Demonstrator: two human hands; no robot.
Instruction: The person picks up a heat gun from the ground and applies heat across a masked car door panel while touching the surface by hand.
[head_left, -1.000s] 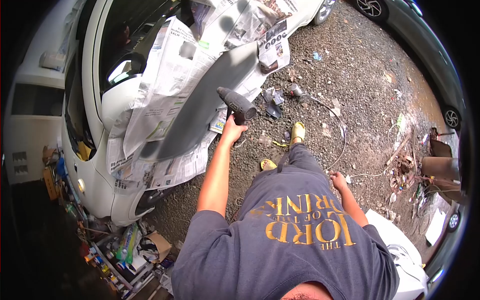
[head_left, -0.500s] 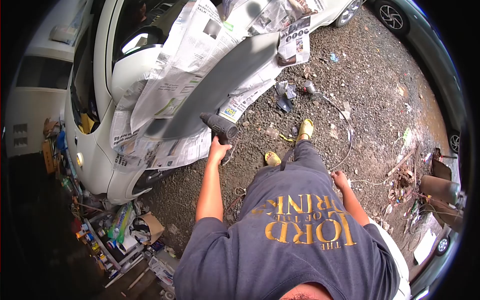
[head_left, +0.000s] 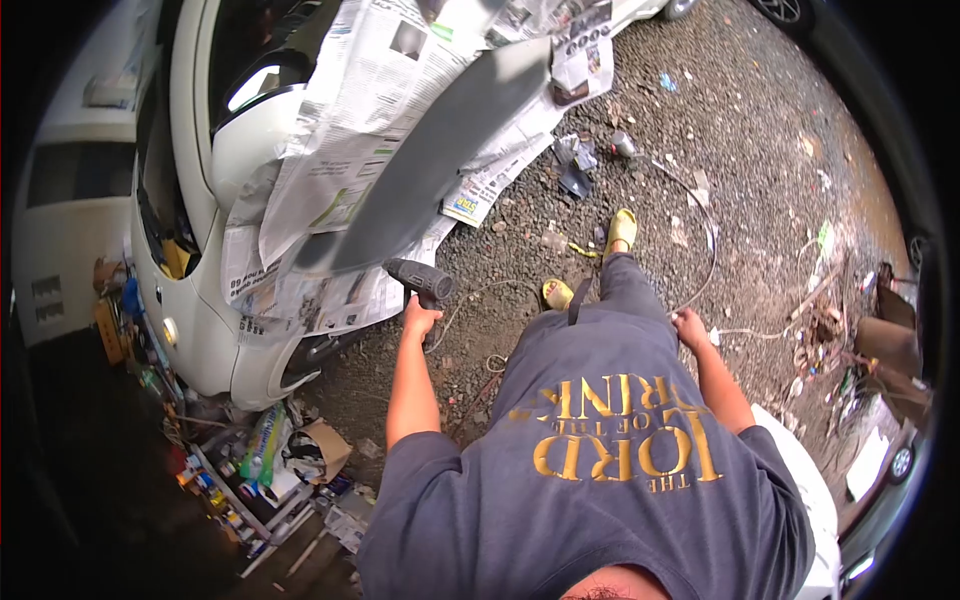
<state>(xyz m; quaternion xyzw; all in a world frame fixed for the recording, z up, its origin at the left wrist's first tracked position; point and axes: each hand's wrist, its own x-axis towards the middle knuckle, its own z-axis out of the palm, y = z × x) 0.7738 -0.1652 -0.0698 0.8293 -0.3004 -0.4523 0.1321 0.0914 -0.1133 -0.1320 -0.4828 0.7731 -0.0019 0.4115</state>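
Observation:
My left hand point(head_left: 421, 317) is closed round the handle of a dark heat gun point(head_left: 420, 281), whose nozzle points left at the lower edge of a car panel. That panel point(head_left: 430, 150) is grey and bordered by taped newspaper point(head_left: 345, 130) on a white car point(head_left: 210, 320). A cord hangs from the gun and runs over the gravel. My right hand point(head_left: 690, 328) hangs at my right side with its fingers curled; whether anything is in them is too small to tell.
A spray gun with a cup point(head_left: 622, 144) lies on the gravel, joined to a curved hose point(head_left: 712, 235). Cluttered shelving point(head_left: 250, 500) stands at the lower left. Scrap and wood point(head_left: 815, 300) lie at the right, near a dark car.
The heat gun in my left hand has moved down and left along the panel to its lower end. My right hand has shifted slightly up and right. The view has shifted too.

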